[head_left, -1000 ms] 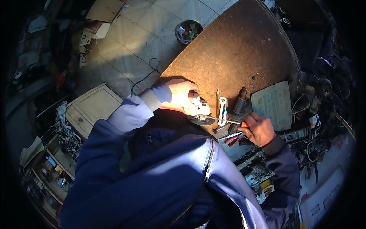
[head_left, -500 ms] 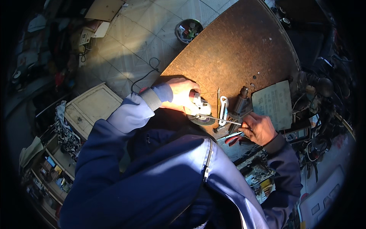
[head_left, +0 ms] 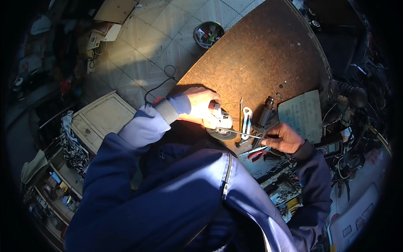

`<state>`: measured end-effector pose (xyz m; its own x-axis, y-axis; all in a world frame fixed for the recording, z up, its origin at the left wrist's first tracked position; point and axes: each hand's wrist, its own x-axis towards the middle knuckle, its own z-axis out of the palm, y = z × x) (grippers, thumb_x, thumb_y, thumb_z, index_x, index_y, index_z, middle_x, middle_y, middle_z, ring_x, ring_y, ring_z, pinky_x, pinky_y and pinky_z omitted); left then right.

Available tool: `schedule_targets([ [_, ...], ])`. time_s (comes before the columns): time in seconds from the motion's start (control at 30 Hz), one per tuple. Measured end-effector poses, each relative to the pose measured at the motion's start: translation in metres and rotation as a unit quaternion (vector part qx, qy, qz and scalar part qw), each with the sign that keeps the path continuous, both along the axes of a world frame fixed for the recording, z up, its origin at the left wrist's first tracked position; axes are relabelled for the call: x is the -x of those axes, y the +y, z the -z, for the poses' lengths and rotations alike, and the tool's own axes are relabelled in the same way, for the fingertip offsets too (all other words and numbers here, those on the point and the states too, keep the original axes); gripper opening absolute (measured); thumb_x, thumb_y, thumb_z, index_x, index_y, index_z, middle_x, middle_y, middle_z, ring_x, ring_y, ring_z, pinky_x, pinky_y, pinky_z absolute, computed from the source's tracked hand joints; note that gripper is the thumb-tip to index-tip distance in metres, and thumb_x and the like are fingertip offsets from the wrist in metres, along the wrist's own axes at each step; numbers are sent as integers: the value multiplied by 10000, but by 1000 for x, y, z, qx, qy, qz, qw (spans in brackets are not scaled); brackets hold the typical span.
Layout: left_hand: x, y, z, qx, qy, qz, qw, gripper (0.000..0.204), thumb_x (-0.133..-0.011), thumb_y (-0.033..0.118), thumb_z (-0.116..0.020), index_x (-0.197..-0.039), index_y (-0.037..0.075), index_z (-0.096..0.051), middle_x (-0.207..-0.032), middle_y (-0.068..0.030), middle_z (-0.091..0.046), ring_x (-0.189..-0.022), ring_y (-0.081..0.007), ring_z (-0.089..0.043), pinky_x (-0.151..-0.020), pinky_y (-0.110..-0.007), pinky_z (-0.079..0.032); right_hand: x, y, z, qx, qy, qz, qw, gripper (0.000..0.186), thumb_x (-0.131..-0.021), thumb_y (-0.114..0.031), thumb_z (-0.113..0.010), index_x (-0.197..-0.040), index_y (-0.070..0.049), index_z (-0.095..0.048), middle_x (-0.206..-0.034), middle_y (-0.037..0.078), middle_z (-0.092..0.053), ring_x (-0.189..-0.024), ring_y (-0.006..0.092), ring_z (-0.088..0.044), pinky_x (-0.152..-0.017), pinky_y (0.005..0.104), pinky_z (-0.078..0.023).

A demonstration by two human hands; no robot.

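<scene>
Left arm (head_left: 107, 161) reaching from the near left, left hand (head_left: 198, 106) curled in a grip — right arm (head_left: 315, 180) bent, right hand (head_left: 286, 138) pinching.

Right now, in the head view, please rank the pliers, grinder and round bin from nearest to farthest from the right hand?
From the right hand:
1. Pliers, just below, to the left.
2. Grinder, farther left, in the left hand.
3. Round bin, upper left, beyond the table.
</scene>
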<state>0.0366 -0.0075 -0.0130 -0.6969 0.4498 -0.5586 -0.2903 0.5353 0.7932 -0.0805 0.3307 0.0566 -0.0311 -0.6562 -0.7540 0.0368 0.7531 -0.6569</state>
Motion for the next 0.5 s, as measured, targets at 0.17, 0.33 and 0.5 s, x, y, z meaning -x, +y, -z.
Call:
schedule_targets([
  [0.17, -1, -1, 0, -9, 13, -8, 1000, 666, -613, 327, -900, -1125, -36, -678, -1000, -199, -729, -940, -318, -727, -832, -380, -563, -23, 8, -11, 207, 429, -120, 871, 292, -853, -206, -772, -1043, -21, -651, -794, 96, -611, -692, 320, -651, -570, 413, -509],
  [0.33, 2, 0, -2, -4, 1, -9, 1000, 683, -607, 347, -899, -1131, -33, -681, -1009, -204, -728, -946, -325, -727, -832, -388, -563, -28, 10, -5, 166, 369, -105, 908, 260, -900, -237, -747, -970, -3, -657, -731, 125, -589, -650, 320, -625, -575, 412, -487],
  [0.5, 1, 2, -1, 8, 9, 1, 1000, 694, -594, 337, -888, -1147, -29, -681, -1002, -198, -727, -934, -316, -722, -821, -389, -561, -15, 0, -7, 52, 81, 28, 995, 316, -964, -240, -714, -813, 25, -630, -638, 167, -535, -573, 310, -507, -580, 410, -435],
])
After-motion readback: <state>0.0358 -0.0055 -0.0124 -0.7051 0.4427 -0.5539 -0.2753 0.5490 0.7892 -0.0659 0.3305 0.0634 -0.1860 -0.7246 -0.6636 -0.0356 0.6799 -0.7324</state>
